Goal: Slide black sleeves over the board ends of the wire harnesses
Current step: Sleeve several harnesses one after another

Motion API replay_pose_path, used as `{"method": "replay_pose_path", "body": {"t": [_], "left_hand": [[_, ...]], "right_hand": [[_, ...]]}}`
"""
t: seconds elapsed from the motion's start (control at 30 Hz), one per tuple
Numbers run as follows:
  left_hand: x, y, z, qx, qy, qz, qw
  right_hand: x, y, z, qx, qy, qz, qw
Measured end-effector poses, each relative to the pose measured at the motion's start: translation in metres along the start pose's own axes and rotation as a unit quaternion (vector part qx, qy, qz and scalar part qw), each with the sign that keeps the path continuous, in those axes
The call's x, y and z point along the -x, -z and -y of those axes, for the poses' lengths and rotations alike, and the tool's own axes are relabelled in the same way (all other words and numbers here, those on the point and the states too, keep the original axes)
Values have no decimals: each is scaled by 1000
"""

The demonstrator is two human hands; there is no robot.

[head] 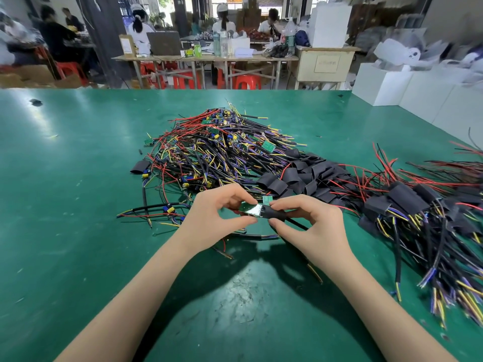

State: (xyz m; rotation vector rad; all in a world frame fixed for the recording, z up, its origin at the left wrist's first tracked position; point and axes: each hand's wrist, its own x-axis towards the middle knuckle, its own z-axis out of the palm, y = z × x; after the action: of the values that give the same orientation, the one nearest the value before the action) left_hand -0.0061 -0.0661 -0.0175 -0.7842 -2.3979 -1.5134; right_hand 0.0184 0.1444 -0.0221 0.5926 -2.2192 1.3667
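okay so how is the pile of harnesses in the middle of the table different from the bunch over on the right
The middle pile shows bare green boards among its wires; the right bunch has its board ends covered by black sleeves. The middle pile is a tangled heap; the right bunch lies roughly aligned, its wire ends fanned toward the near edge of the table. Both have red, yellow, purple and black wires and lie on the green table.

Your two forearms enter from the lower frame edge, bare to the hands, with no sleeves in view. Left hand (217,212) and right hand (313,226): slender fingers, short nails.
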Motion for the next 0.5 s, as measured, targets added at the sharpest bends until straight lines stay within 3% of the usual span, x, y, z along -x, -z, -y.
{"method": "replay_pose_path", "body": {"t": [0.5], "left_hand": [[0, -1, 0, 22, -3, 3, 1000]], "right_hand": [[2, -5, -1, -13, -15, -19, 1000]]}}
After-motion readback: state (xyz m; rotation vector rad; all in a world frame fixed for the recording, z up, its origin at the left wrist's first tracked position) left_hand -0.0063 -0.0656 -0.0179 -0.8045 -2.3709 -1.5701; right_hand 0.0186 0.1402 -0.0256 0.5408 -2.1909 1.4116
